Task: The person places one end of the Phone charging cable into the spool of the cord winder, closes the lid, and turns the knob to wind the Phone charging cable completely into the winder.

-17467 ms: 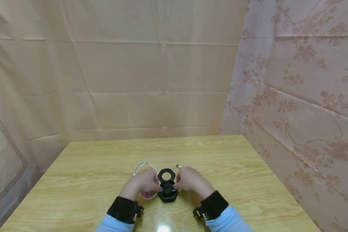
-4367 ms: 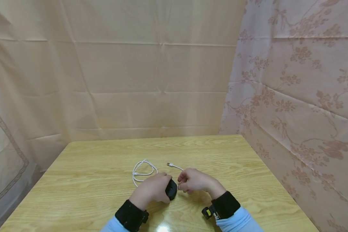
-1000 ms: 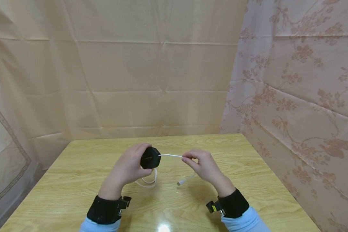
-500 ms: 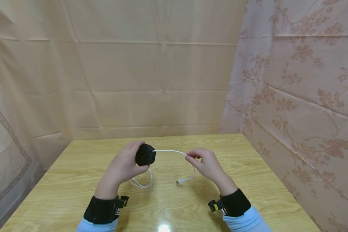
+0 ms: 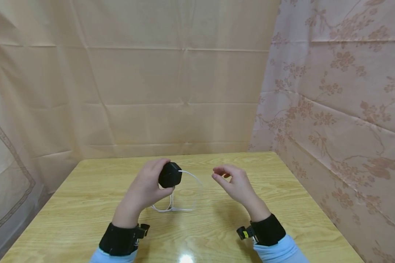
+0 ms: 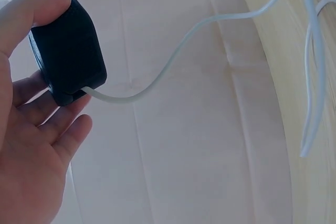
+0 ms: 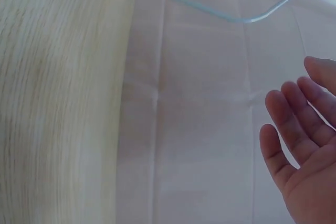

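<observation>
In the head view my left hand (image 5: 143, 188) holds a small black six-sided case (image 5: 170, 175) up above the table, thumb on one side and fingers on the other. A white USB cable (image 5: 187, 172) comes out of the case's right side and curves down toward a loop of the same cord beneath. From the left wrist view, the case (image 6: 71, 51) is closed, and the cable (image 6: 181, 45) leaves through its lower edge. My right hand (image 5: 238, 186) hovers to the right of the case with loosely bent fingers. Nothing is in its grasp in the right wrist view.
A light wood-grain table (image 5: 197, 233) lies under both hands. Behind it hangs a beige cloth (image 5: 151, 91), and a pink floral cloth (image 5: 335, 91) hangs along the right side.
My right hand has let go of the white cable, which has dropped and swung left toward the case. My left hand has moved the case slightly right since half a second ago.
</observation>
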### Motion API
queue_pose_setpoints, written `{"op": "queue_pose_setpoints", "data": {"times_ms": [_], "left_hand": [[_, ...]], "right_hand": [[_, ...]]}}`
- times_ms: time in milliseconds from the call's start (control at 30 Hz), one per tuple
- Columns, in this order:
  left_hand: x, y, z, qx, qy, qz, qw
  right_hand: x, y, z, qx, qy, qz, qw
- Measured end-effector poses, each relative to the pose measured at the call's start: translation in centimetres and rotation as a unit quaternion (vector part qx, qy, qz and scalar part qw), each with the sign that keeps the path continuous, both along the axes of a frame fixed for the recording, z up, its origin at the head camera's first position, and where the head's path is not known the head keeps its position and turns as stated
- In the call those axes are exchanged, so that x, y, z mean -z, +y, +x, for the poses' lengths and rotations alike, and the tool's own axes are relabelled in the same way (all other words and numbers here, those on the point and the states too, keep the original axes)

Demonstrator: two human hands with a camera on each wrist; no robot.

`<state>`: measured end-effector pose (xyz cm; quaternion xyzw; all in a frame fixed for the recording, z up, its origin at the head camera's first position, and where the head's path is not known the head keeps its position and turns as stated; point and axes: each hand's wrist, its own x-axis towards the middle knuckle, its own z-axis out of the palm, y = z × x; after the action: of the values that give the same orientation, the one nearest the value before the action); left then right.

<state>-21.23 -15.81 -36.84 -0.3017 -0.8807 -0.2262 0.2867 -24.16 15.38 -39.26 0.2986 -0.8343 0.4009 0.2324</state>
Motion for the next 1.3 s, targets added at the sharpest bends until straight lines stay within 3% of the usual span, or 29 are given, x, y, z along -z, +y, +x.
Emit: {"op": "queue_pose_setpoints", "data": {"times_ms": [333, 500, 667, 900, 1100, 1300], "left_hand": [[0.5, 2.2, -0.2, 0.061, 0.066, -0.028, 0.9956], [0.6, 3.1, 0.1, 0.06, 0.056, -0.049, 0.9954], [0.8, 3.8, 0.4, 0.065, 0.069, -0.065, 0.9934], [0.9, 4.3, 0.7, 0.064, 0.07, -0.102, 0.9903], [0.9, 4.1, 0.5, 0.067, 0.08, -0.089, 0.9906], [0.4, 3.5, 0.4, 0.053, 0.071, -0.071, 0.9936]], "right_hand": [[-0.9, -0.4, 0.6, -0.017, 0.04, -0.029, 0.9986], [-0.9, -0.8, 0.8, -0.048, 0.042, -0.008, 0.998], [-0.5, -1.3, 1.1, -0.08, 0.022, 0.035, 0.9959], [-0.2, -1.7, 1.4, -0.103, 0.039, 0.078, 0.9909], [-0.2, -1.6, 1.4, -0.11, 0.062, 0.085, 0.9884], [-0.3, -1.3, 1.3, -0.09, 0.077, 0.072, 0.9904]]}}
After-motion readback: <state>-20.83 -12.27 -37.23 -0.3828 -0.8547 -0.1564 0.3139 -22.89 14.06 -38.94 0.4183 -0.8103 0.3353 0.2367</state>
